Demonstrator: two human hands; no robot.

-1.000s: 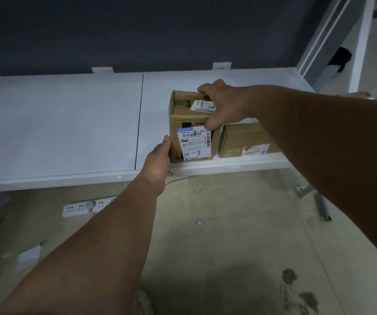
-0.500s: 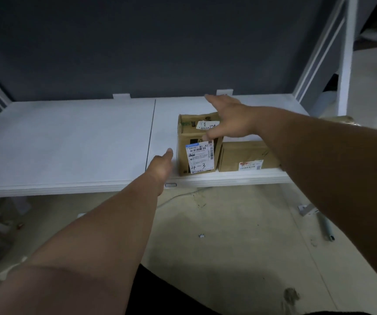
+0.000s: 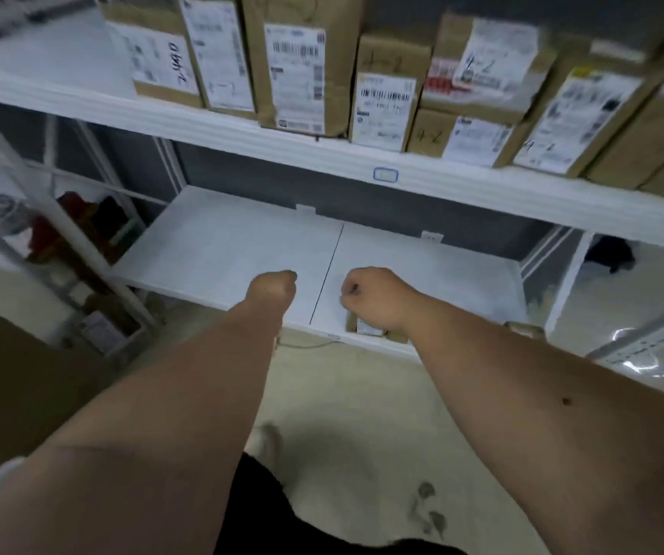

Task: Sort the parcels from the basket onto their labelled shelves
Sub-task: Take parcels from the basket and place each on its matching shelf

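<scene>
A white shelving rack filled the view. Its upper shelf (image 3: 242,132) carried a close row of brown cardboard parcels (image 3: 302,62), standing upright side by side with white printed labels facing out; several bore handwritten marks, too blurred to read surely. A small blue-edged tag (image 3: 385,175) sat on that shelf's front edge. Below it, the lower shelf (image 3: 222,250) was a white board in two panels with a dark seam between them. At its front edge, right of the seam, a brown parcel (image 3: 368,326) with a white label stood mostly hidden behind the right wrist. Both bare forearms reached forward over the pale floor (image 3: 342,394). The left hand (image 3: 274,288) was curled into a fist just left of the seam, holding nothing. The right hand (image 3: 374,294) was likewise curled tight and held nothing, just above that parcel and apart from it.
</scene>
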